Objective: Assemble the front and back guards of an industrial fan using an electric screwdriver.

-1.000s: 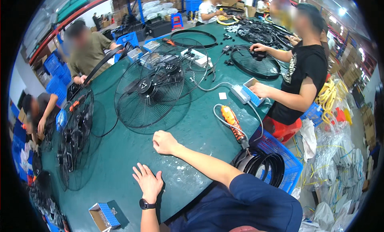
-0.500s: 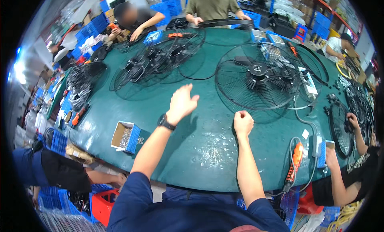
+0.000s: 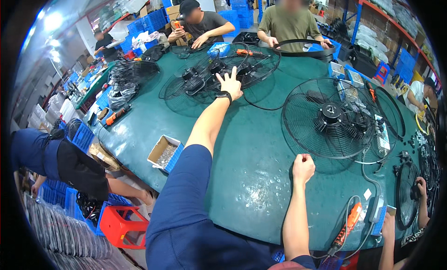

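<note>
My left hand [image 3: 231,85] is stretched out over the green table [image 3: 253,139], fingers spread, at the near edge of a cluster of black wire fan guards with motors [image 3: 190,74]. Nothing shows in it; whether its fingertips touch the nearest fan is unclear. My right hand [image 3: 303,169] is closed, fingertips pinched together, just in front of a large black fan [image 3: 331,113] in a round wire guard. Anything between those fingers is too small or hidden. Left of my left arm stands an open blue-sided cardboard box [image 3: 176,159] of small metal fasteners.
An orange power screwdriver [image 3: 352,219] with a grey cable lies at the near right. Another orange tool [image 3: 116,116] is at the left edge. Across the table a person [image 3: 291,27] holds a black ring [image 3: 305,47]. A red stool [image 3: 122,225] stands at lower left.
My left arm has reached farther forward to the fan cluster, its fingers spreading. The view has shifted, so the table sits lower and farther right. My right hand remains closed near the large fan.
</note>
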Tool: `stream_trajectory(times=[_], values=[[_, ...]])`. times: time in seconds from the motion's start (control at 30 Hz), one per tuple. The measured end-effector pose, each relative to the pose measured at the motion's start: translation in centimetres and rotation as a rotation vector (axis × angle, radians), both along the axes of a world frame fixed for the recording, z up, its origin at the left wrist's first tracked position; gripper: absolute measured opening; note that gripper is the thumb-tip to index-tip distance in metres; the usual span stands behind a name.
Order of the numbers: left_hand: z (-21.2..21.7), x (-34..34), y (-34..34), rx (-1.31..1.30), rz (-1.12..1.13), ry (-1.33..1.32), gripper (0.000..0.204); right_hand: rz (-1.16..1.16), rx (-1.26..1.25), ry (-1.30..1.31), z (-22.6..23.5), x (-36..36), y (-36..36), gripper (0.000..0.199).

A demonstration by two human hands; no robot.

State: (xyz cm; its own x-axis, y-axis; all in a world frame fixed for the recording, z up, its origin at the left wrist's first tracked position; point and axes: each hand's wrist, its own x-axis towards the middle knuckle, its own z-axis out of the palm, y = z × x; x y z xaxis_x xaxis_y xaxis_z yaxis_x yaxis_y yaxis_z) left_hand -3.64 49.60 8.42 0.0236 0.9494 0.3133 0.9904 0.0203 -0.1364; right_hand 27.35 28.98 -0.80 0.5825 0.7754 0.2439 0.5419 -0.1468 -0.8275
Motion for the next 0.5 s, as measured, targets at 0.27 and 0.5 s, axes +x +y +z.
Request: stream_trajectory(times=[0.27,0.5], values=[[-2.4,-2.2,-3.2,0.285,-0.264,-0.176,0.030,-0.012,-0.025,-0.031,0.3,-0.3,0.2,0.020],[-0.5,2.0,-9.0,0.503,-0.422,-0.408,0.031,0.010,-0.099,-0.046,-0.1,-0.4,0.4,0.022]])
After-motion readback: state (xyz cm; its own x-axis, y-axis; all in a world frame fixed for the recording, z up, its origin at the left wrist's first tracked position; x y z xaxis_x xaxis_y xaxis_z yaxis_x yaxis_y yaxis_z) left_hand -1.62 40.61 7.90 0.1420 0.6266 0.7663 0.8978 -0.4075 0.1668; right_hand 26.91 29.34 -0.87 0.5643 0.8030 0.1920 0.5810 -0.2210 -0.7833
